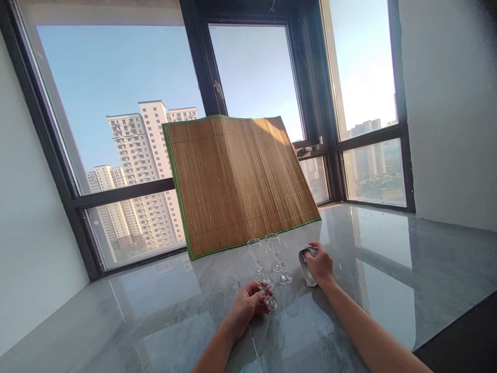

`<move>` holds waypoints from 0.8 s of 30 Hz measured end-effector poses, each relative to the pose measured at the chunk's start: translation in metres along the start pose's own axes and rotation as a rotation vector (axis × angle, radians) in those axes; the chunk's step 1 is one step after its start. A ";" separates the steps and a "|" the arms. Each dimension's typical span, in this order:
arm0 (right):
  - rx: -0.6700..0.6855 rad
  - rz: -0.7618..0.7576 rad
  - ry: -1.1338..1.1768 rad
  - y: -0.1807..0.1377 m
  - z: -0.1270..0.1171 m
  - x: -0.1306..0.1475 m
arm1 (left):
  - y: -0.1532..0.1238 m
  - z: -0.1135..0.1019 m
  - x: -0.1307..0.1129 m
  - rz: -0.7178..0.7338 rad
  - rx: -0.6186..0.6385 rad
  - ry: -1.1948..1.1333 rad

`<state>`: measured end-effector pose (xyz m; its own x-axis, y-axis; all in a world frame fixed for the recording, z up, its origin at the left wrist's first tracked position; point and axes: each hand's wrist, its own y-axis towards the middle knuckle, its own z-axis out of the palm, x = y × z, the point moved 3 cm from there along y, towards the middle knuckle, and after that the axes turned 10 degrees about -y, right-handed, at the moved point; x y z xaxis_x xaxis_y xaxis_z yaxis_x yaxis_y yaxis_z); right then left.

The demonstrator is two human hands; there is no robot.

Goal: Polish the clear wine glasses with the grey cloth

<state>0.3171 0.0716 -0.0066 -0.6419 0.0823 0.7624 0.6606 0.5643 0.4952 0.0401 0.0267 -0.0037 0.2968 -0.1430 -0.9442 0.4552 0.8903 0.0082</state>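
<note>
My left hand (pixel 249 300) is closed around a small clear stemmed glass (pixel 272 304), whose round foot shows beside my fingertips just above the sill. My right hand (pixel 321 265) grips a crumpled grey-white cloth (pixel 309 278) to the right of the glasses; whether anything is inside the cloth is hidden. Between and beyond my hands, several clear stemmed glasses (pixel 284 278) stand upright in a tight group. Their thin outlines overlap, and the nearest ones are partly behind my left fingers.
Behind the glasses, a brown bamboo mat (pixel 240 181) with green edging leans against the window. Everything stands on a glossy grey marble-look sill (pixel 171 316). Dark window frames (pixel 334 166) with handles surround it, and white walls (pixel 446 114) rise at both sides.
</note>
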 end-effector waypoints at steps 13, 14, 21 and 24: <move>0.066 -0.019 -0.022 -0.003 -0.004 0.001 | 0.005 -0.033 -0.018 0.178 -0.163 0.326; 0.072 -0.018 -0.023 -0.003 -0.004 0.001 | 0.005 -0.043 -0.026 0.227 -0.212 0.352; 0.101 -0.041 -0.058 -0.001 0.002 -0.005 | -0.002 -0.113 -0.049 0.388 -0.700 0.394; 0.105 -0.056 -0.054 0.000 0.005 -0.007 | -0.003 -0.125 -0.047 0.403 -0.780 0.393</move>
<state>0.3202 0.0752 -0.0140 -0.6987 0.0908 0.7096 0.5803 0.6521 0.4879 -0.0800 0.0849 -0.0003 -0.0580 0.2650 -0.9625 -0.3482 0.8982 0.2683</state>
